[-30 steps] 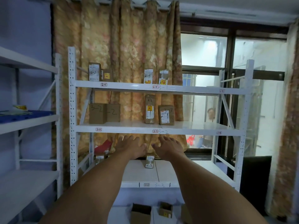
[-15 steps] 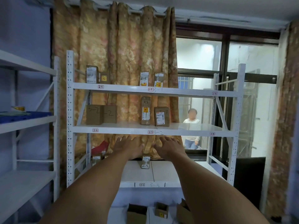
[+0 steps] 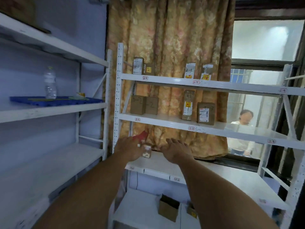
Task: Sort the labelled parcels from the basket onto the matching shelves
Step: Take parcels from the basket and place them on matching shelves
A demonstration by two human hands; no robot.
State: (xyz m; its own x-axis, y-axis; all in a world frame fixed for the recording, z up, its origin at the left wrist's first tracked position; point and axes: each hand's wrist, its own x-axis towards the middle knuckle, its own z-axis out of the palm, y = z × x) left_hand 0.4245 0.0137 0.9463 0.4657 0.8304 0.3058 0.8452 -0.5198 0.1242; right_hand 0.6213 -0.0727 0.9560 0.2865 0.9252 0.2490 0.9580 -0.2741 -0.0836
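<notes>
Small parcel [image 3: 146, 152] — upright on shelf [image 3: 165, 164]; my left grip [image 3: 130, 149] just beside it, right grip [image 3: 177, 152] apart — both loose-fingered.

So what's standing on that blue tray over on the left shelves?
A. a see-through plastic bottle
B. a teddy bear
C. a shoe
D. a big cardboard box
A: a clear plastic bottle stands upright on the blue tray, near its left end.
</notes>
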